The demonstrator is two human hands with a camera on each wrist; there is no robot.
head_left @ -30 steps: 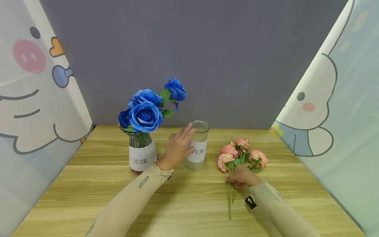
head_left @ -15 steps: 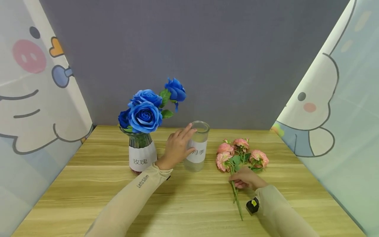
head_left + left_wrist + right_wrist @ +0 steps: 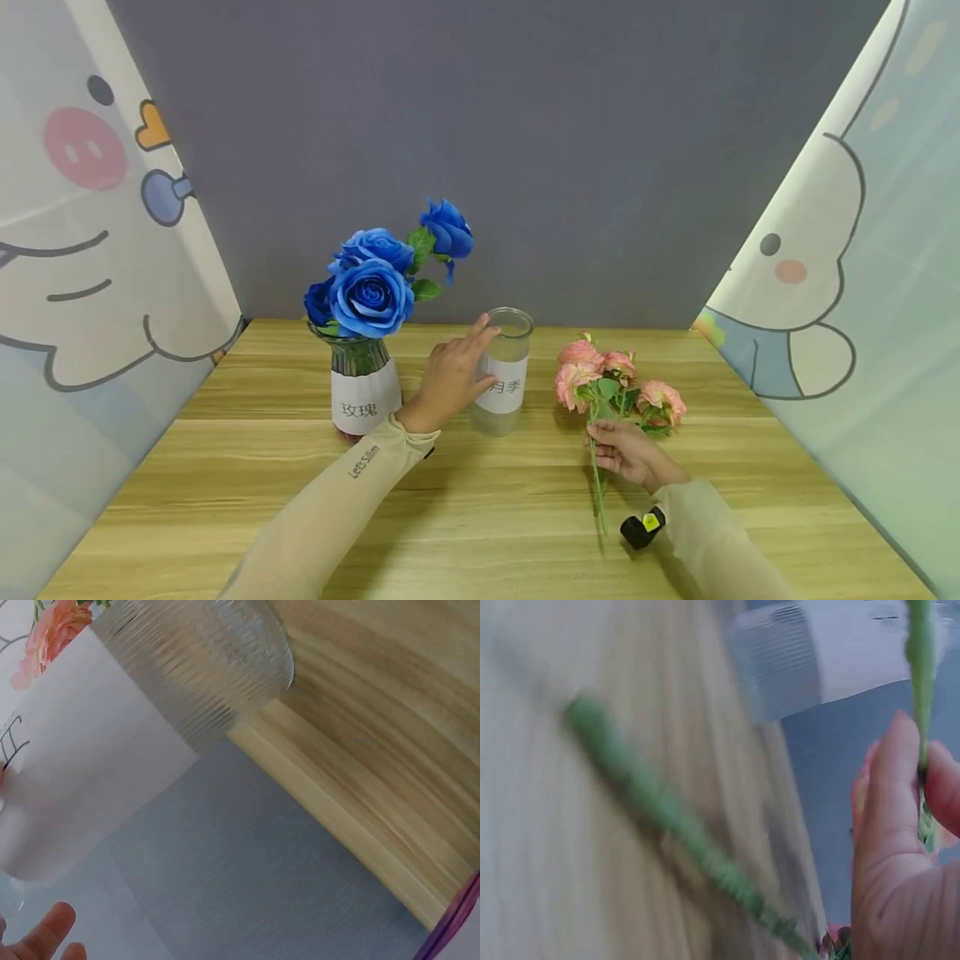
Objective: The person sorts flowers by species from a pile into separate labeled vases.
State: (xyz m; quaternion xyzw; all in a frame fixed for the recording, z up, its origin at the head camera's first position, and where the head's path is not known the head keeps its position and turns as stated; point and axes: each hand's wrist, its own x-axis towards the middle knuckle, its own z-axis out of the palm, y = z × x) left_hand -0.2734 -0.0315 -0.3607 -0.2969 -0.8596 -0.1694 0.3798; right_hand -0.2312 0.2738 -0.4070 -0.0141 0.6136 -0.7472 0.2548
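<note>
My right hand [image 3: 626, 454] pinches the green stem [image 3: 598, 492] of a pink artificial flower spray, its blooms [image 3: 576, 385] pointing away from me. Thumb and finger meet on that stem [image 3: 921, 667] in the right wrist view. Another pink flower [image 3: 660, 403] lies beside it on the table. With fingers extended, my left hand [image 3: 450, 375] rests against the left side of a clear glass vase [image 3: 495, 423], upright and wrapped in a white paper label. In the left wrist view, its ribbed base [image 3: 217, 667] and label [image 3: 97, 750] show, with fingertips [image 3: 52, 926] below.
Left of that vase stands a second glass vase [image 3: 360, 360], labelled too, holding several blue roses [image 3: 372, 296]. One rose leans right over my left hand. A wood-grain table [image 3: 480, 517] lies under everything; a grey panel [image 3: 480, 167] rises behind, with cartoon-printed walls at both sides.
My right hand has gripped a pink flower's stem and raised it slightly, the stem swinging and its blooms shifting. My left hand stays on the clear vase.
</note>
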